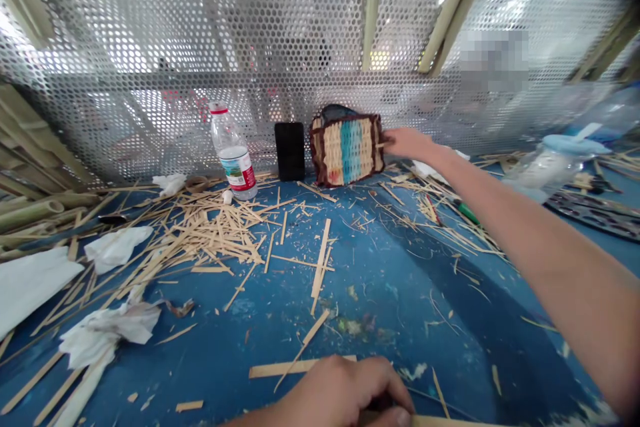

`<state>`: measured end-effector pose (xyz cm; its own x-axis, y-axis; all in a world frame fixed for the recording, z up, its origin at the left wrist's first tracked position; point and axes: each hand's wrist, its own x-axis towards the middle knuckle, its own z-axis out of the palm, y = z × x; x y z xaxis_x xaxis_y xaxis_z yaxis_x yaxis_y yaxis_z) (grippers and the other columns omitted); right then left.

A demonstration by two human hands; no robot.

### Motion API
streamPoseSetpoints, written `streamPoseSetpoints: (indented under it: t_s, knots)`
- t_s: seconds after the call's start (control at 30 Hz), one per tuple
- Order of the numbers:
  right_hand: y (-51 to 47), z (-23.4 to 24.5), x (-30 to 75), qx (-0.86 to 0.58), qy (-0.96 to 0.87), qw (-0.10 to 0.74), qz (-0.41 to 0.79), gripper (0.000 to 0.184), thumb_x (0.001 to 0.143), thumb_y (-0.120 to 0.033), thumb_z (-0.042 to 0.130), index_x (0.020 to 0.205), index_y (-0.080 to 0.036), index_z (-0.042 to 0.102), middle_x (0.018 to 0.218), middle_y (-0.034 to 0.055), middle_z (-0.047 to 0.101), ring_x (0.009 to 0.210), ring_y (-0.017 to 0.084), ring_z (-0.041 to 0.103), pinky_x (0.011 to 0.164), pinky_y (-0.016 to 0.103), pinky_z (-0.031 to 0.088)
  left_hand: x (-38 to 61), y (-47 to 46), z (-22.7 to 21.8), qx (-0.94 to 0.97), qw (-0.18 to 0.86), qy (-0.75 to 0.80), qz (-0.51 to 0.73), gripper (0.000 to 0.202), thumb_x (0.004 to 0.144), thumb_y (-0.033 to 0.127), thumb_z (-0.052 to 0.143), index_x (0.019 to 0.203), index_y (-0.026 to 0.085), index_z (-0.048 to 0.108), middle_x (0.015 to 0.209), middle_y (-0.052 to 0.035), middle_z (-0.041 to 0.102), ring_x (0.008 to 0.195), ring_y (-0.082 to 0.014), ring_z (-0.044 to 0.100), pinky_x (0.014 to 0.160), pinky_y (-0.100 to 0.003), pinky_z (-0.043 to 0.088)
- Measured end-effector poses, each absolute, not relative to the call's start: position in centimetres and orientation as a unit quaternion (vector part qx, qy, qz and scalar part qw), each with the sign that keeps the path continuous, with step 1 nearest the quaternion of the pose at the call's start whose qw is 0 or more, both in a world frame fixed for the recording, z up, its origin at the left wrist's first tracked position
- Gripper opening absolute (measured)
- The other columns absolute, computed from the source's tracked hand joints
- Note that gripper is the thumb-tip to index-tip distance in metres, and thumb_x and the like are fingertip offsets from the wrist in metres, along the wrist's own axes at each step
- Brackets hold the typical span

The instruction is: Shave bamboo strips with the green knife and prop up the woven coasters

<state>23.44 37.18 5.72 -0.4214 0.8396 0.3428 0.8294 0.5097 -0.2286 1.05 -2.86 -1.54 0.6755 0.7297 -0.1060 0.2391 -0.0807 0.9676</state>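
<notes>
My right hand (406, 142) is stretched far forward, its fingers closed at the right edge of a small woven basket (353, 150). The basket has cream and blue bands with a dark brown border, and stands against the perforated metal panel. Part of the fingers is hidden at its edge. At the bottom middle, my left hand (345, 392) is curled close to the table, closed around a flat bamboo strip (440, 421) that comes out to its right. Another bamboo strip (280, 369) lies just beyond this hand.
Loose bamboo splints (215, 227) are heaped on the blue table (370, 267). A water bottle (235, 153) and a black phone (290, 151) stand by the panel (280, 27). Crumpled tissues (113, 327) lie left. A lidded plastic cup (550, 163) and a paint palette (595, 213) are right.
</notes>
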Motion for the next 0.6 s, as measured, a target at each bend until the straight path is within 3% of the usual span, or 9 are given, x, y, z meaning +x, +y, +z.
streamPoseSetpoints:
  t_s: [0.1, 0.27, 0.33, 0.47, 0.6]
  knots:
    - [36.6, 7.1, 25.0, -0.544, -0.796, 0.258, -0.070, 0.023, 0.083, -0.025, 0.055, 0.101, -0.016, 0.065, 0.105, 0.0171, 0.068, 0.100, 0.036, 0.056, 0.083, 0.042, 0.039, 1.1, -3.0, -0.9, 0.692, 0.599, 0.351, 0.196, 0.017, 0.091, 0.030, 0.050, 0.097, 0.018, 0.062, 0.068, 0.0042, 0.048, 0.057, -0.0066, 0.041, 0.051, -0.016, 0.030]
    - [36.2, 6.9, 26.0, -0.593, -0.732, 0.304, -0.140, 0.036, 0.094, -0.022, 0.037, 0.122, -0.010, 0.056, 0.120, 0.0231, 0.061, 0.114, 0.039, 0.051, 0.091, 0.046, 0.036, 1.2, -3.0, -0.3, 0.684, 0.605, 0.356, 0.197, 0.017, 0.091, 0.028, 0.050, 0.095, 0.018, 0.062, 0.066, 0.0047, 0.046, 0.055, -0.0062, 0.038, 0.049, -0.015, 0.029]
    - [36.2, 5.9, 25.8, -0.602, -0.742, 0.269, -0.124, 0.032, 0.096, -0.026, 0.040, 0.118, -0.011, 0.059, 0.118, 0.0208, 0.061, 0.113, 0.036, 0.053, 0.091, 0.045, 0.040, 1.2, -3.0, -0.4, 0.688, 0.600, 0.358, 0.198, 0.017, 0.091, 0.028, 0.050, 0.096, 0.017, 0.062, 0.066, 0.0043, 0.047, 0.056, -0.0063, 0.039, 0.049, -0.016, 0.030]
    - [36.7, 4.0, 25.1, -0.591, -0.790, 0.154, -0.054, 0.026, 0.093, -0.035, 0.058, 0.114, -0.021, 0.062, 0.118, 0.0076, 0.060, 0.103, 0.022, 0.060, 0.086, 0.038, 0.051, 1.1, -3.0, -0.7, 0.701, 0.586, 0.356, 0.196, 0.018, 0.091, 0.029, 0.049, 0.096, 0.018, 0.062, 0.068, 0.0037, 0.048, 0.059, -0.0069, 0.042, 0.051, -0.016, 0.031]
    - [38.3, 4.5, 25.2, -0.573, -0.810, 0.124, -0.014, 0.030, 0.093, -0.035, 0.057, 0.119, -0.018, 0.060, 0.122, 0.0075, 0.059, 0.104, 0.023, 0.060, 0.087, 0.040, 0.052, 1.0, -2.9, -1.0, 0.689, 0.602, 0.356, 0.190, 0.020, 0.091, 0.031, 0.049, 0.097, 0.018, 0.062, 0.069, 0.0031, 0.050, 0.059, -0.0075, 0.043, 0.052, -0.017, 0.032]
